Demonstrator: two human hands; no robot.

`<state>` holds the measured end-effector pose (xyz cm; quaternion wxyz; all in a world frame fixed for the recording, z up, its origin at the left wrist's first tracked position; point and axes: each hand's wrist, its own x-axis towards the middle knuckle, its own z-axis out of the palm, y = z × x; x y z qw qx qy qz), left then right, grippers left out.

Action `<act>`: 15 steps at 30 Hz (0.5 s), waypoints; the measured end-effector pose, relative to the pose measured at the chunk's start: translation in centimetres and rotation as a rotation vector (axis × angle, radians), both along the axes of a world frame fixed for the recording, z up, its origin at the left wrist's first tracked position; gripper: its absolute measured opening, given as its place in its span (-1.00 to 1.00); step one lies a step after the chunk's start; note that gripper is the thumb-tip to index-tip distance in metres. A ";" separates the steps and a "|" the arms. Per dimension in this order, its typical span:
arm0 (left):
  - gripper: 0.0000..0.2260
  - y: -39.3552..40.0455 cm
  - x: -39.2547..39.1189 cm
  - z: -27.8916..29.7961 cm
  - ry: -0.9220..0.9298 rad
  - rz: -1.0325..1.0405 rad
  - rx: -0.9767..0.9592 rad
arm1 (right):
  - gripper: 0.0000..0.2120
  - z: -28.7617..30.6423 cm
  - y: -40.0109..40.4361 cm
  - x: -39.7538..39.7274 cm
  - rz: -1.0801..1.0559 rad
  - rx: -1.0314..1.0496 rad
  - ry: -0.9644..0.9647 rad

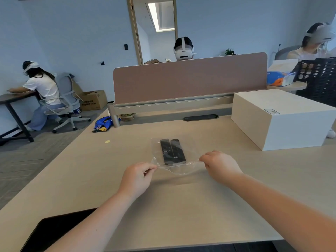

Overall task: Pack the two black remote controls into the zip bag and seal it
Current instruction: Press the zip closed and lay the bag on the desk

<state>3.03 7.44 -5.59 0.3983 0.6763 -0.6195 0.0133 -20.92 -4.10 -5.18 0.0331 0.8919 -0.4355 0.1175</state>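
Two black remote controls, the left one (165, 151) and the right one (177, 150), lie side by side inside a clear zip bag (179, 170) on the light wooden desk (109, 179). The bag's near edge is lifted off the desk and stretched between my hands. My left hand (139, 176) pinches the bag's near left corner. My right hand (221, 163) pinches the near right corner. I cannot tell whether the zip strip is closed.
A large white box (283, 117) stands on the desk at the right. A brown divider panel (189, 77) runs along the far edge. A dark flat object (54, 231) lies at the near left corner. Other people sit at desks around the room.
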 end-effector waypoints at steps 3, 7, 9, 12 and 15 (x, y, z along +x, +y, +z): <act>-0.94 0.2 0.4 -0.3 0.023 0.018 0.009 | -0.73 -0.2 0.0 -0.5 0.006 0.014 -0.010; -0.95 0.3 0.2 -0.5 0.032 0.005 0.017 | -0.63 -0.2 0.6 -0.4 0.076 0.088 -0.151; -0.94 0.2 0.1 -0.5 0.026 -0.002 0.015 | -0.65 -0.4 0.5 0.0 0.137 0.124 -0.143; -0.93 0.0 0.2 -0.6 0.016 -0.019 0.004 | -0.74 -0.2 0.4 0.6 0.190 0.139 -0.123; -0.94 0.0 0.2 -0.6 0.005 -0.037 0.001 | -0.81 0.2 0.4 1.1 0.151 0.112 -0.143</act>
